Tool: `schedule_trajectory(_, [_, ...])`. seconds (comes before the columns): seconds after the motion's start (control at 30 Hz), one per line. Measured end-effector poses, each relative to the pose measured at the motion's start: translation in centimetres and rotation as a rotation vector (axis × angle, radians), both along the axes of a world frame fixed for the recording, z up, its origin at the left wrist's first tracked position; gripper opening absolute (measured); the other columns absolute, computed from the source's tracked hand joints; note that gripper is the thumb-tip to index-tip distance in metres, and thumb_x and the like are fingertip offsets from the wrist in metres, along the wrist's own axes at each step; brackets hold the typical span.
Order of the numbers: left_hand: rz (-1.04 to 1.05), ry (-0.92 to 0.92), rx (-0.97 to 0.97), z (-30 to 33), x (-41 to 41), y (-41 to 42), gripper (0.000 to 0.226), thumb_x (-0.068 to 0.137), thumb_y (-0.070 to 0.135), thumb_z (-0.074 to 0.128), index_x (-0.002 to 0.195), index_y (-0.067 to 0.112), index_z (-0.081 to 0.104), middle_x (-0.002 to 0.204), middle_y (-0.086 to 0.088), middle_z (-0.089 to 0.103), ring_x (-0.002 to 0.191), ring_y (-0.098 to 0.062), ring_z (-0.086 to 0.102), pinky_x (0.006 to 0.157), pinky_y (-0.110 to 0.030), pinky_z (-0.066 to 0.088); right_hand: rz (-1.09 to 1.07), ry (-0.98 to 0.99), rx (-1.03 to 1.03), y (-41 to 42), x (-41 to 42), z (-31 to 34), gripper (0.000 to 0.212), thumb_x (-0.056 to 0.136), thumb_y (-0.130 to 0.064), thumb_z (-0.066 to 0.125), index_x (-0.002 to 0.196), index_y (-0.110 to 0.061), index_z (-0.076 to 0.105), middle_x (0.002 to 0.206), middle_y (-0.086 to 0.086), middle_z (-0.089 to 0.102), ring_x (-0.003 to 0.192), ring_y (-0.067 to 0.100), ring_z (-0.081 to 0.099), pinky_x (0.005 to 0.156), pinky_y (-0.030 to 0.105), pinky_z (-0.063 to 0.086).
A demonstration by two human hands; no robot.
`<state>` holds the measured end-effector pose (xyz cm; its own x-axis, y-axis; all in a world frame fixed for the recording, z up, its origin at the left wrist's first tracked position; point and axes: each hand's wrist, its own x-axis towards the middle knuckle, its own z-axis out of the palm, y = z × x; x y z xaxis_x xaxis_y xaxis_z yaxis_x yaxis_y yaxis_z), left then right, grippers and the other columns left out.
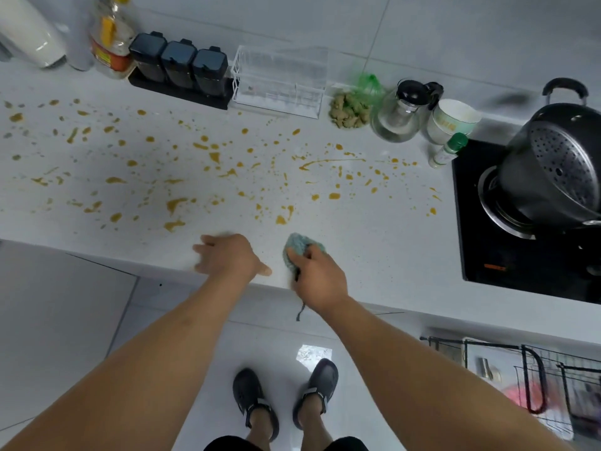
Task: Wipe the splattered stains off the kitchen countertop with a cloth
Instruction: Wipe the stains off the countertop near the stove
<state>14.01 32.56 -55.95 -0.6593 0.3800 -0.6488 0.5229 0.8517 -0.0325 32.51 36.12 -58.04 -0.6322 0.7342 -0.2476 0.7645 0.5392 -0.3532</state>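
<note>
The right hand [320, 278] has its fingers curled round a bunched teal cloth [300, 247], a nubby, towel-like wad pressed to the countertop [390, 242] close to its front edge; a dark loop or cord hangs from the cloth below the palm, past the edge. The left hand [229, 257] lies just beside it, fingers loosely spread and flat or nearly flat on the surface, holding nothing; whether it bears weight cannot be told.

From the cloth, the orange-yellow stains [208, 177] lie straight ahead, toward the back wall, and fan out to both sides. The nearest blotch sits just beyond the cloth's far rim. The splatter's long axis runs left to right along the countertop, from its far left end almost to the black cooktop [481, 229] at the right end. So the cloth hand is nearer and, I judge, need only push forward and sweep sideways.

The countertop is pale, smooth and faintly speckled; the stains look like thin, glossy drops and streaks, likely easy to smear. None seems wiped yet.
</note>
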Motion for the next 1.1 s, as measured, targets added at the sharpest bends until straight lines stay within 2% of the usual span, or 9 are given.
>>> schedule_trajectory(0.1, [-0.024, -0.015, 0.037, 0.1, 0.0, -0.4, 0.128, 0.058, 0.062, 0.095, 0.156, 0.005, 0.035, 0.166, -0.035, -0.002, 0.153, -0.054, 0.008, 0.111, -0.068, 0.034, -0.126, -0.068, 0.070, 2.2, 4.4, 0.0, 0.053, 0.091, -0.020, 0.056, 0.143, -0.034, 0.051, 0.132, 0.013, 0.051, 0.104, 0.037, 0.058, 0.076, 0.039, 0.055])
schedule_trajectory(0.33, [-0.083, -0.022, 0.041, 1.1, 0.0, -0.9, 0.126, 0.061, 0.067, 0.090, 0.156, 0.005, 0.036, 0.166, -0.036, 0.002, 0.152, -0.054, 0.014, 0.110, -0.064, 0.039, -0.928, -0.164, 0.003, 7.5, 9.5, 0.0, 0.039, 0.090, -0.011, 0.043, 0.124, -0.018, 0.061, 0.134, 0.013, 0.049, 0.108, 0.034, 0.054, 0.091, 0.039, 0.047])
schedule_trajectory(0.4, [-0.131, -0.004, 0.050, 1.1, -0.2, -1.4, 0.127, 0.063, 0.076, 0.083, 0.156, 0.004, 0.036, 0.165, -0.036, 0.010, 0.151, -0.053, 0.020, 0.109, -0.059, 0.043, -0.886, -0.131, 0.010, 6.6, 6.2, -0.4, 0.039, 0.092, -0.014, 0.044, 0.128, -0.015, 0.060, 0.129, 0.011, 0.053, 0.107, 0.032, 0.056, 0.089, 0.038, 0.048])
schedule_trajectory(0.47, [-0.207, 0.012, 0.057, 1.3, -0.4, -1.9, 0.125, 0.065, 0.091, 0.067, 0.152, 0.004, 0.044, 0.163, -0.032, 0.025, 0.150, -0.048, 0.025, 0.112, -0.051, 0.040, -0.598, -0.093, 0.043, 4.5, 1.8, -0.4, 0.041, 0.093, -0.015, 0.045, 0.132, -0.019, 0.056, 0.130, 0.011, 0.053, 0.102, 0.033, 0.057, 0.077, 0.036, 0.046])
schedule_trajectory(0.57, [-0.167, -0.020, 0.135, 2.1, -2.0, -2.9, 0.118, 0.066, 0.098, 0.055, 0.141, 0.006, 0.058, 0.156, -0.028, 0.041, 0.149, -0.040, 0.031, 0.114, -0.043, 0.036, -0.262, -0.047, -0.001, 2.5, -2.2, -0.6, 0.060, 0.090, -0.012, 0.050, 0.147, -0.031, 0.048, 0.156, 0.014, 0.036, 0.125, 0.040, 0.051, 0.089, 0.041, 0.050])
schedule_trajectory(0.7, [-0.016, -0.129, 0.319, 2.0, -6.0, -4.9, 0.104, 0.072, 0.077, 0.076, 0.142, 0.002, 0.055, 0.154, -0.027, 0.042, 0.142, -0.037, 0.044, 0.111, -0.039, 0.041, -0.377, -0.030, -0.012, 4.7, -3.2, -0.6, 0.048, 0.085, -0.010, 0.052, 0.129, -0.027, 0.061, 0.135, 0.012, 0.050, 0.104, 0.035, 0.057, 0.073, 0.033, 0.041])
schedule_trajectory(0.8, [0.020, -0.037, 0.288, 1.7, -8.0, -6.1, 0.097, 0.078, 0.071, 0.075, 0.137, -0.003, 0.056, 0.149, -0.028, 0.045, 0.140, -0.040, 0.040, 0.115, -0.044, 0.034, -0.474, -0.043, -0.025, 6.9, -5.2, 0.1, 0.036, 0.083, -0.008, 0.050, 0.114, -0.022, 0.063, 0.108, 0.008, 0.052, 0.089, 0.030, 0.053, 0.067, 0.032, 0.039])
schedule_trajectory(0.93, [-0.015, 0.008, 0.212, 0.6, -8.0, -6.6, 0.088, 0.075, 0.069, 0.078, 0.129, 0.001, 0.061, 0.144, -0.022, 0.047, 0.137, -0.038, 0.036, 0.109, -0.043, 0.036, -0.506, 0.015, -0.143, 8.4, -9.5, 0.1, 0.049, 0.091, -0.009, 0.046, 0.138, -0.017, 0.055, 0.132, 0.014, 0.055, 0.108, 0.031, 0.055, 0.075, 0.033, 0.045])
schedule_trajectory(1.1, [-0.017, 0.074, 0.175, 0.3, -7.6, -5.7, 0.080, 0.064, 0.061, 0.091, 0.117, 0.008, 0.065, 0.135, -0.020, 0.045, 0.124, -0.040, 0.042, 0.100, -0.047, 0.043, -0.473, 0.179, -0.225, 6.2, -14.8, 0.5, 0.046, 0.085, -0.008, 0.050, 0.125, -0.022, 0.067, 0.123, 0.007, 0.064, 0.103, 0.029, 0.060, 0.077, 0.030, 0.046])
